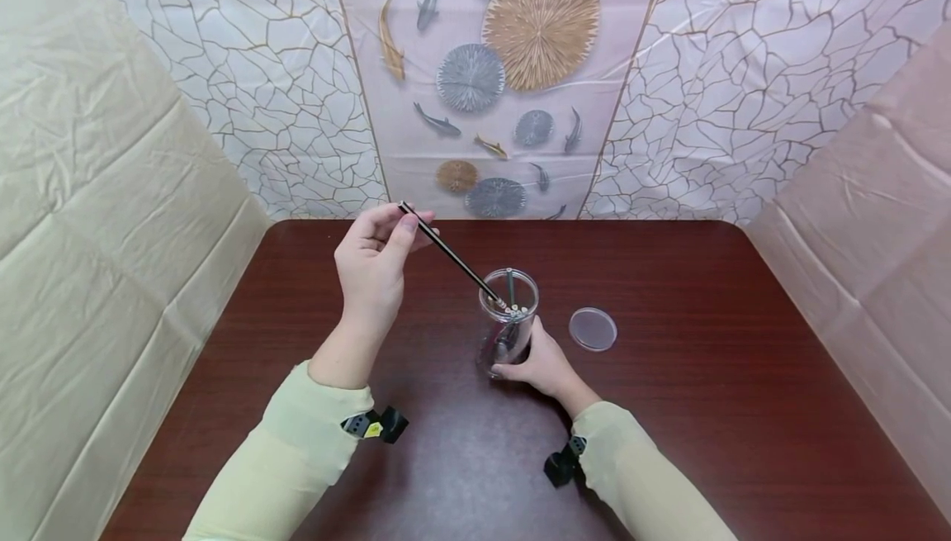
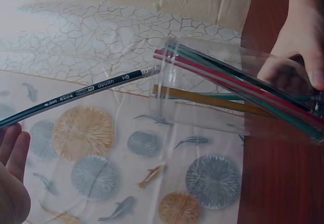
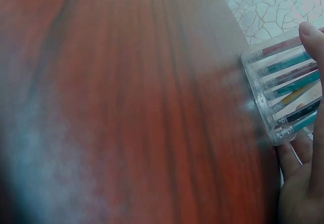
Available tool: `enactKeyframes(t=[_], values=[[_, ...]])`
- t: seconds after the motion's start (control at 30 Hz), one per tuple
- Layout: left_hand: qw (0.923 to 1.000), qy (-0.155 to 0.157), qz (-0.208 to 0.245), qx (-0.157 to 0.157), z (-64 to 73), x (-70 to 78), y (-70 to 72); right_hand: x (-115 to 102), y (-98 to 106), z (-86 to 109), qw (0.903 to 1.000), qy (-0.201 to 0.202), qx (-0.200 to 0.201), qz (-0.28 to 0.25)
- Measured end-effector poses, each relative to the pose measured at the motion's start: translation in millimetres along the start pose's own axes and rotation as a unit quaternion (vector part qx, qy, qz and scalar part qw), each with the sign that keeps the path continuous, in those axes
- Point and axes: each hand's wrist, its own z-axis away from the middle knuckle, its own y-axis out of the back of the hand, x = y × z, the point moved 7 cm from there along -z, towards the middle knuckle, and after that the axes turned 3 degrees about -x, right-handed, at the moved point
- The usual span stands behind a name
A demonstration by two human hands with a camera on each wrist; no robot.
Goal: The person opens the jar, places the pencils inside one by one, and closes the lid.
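Observation:
My left hand [image 1: 371, 268] is raised and pinches a dark pencil [image 1: 449, 252] near its upper end, between thumb and fingers. The pencil slants down to the right, its metal ferrule end right at the mouth of a clear jar [image 1: 482, 300]. In the left wrist view, white lettering and "HB" show along the pencil. My right hand [image 1: 546, 363] grips the jar low down, thumb on the near side. Inside the jar stand several red, green, dark and yellow pencils [image 2: 223, 80]. Their ferrule ends sit at the jar's bottom in the right wrist view [image 3: 298, 85].
A round clear lid [image 1: 593, 329] lies on the dark red-brown table [image 1: 706, 376], just right of the jar. Behind the table's far edge hangs a patterned cloth [image 1: 282, 70] with fish and round leaves. Plain pale cloths [image 1: 89, 235] hang at both sides.

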Motion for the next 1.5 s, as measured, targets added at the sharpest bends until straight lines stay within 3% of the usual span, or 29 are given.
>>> enactKeyframes(t=[0.33, 0.5, 0.77, 1.5], values=[[0.9997, 0.018, -0.004, -0.017, 4.1, -12.4, -6.8, 2.9, -0.8, -0.7, 1.0, 0.001, -0.002, -0.007], [0.9978, 0.038, -0.037, -0.04, 8.0, -22.7, -13.8, 4.0, -1.3, -0.7, 1.0, -0.003, -0.003, -0.007], [0.9903, 0.037, -0.094, -0.096, 17.9, -34.9, -24.0, 4.6, -1.6, -1.1, 1.0, -0.003, -0.001, -0.008], [0.9652, 0.03, -0.188, -0.18, 27.3, -59.0, -38.0, 1.1, -0.5, -0.5, 0.9998, 0.003, -0.001, -0.017]])
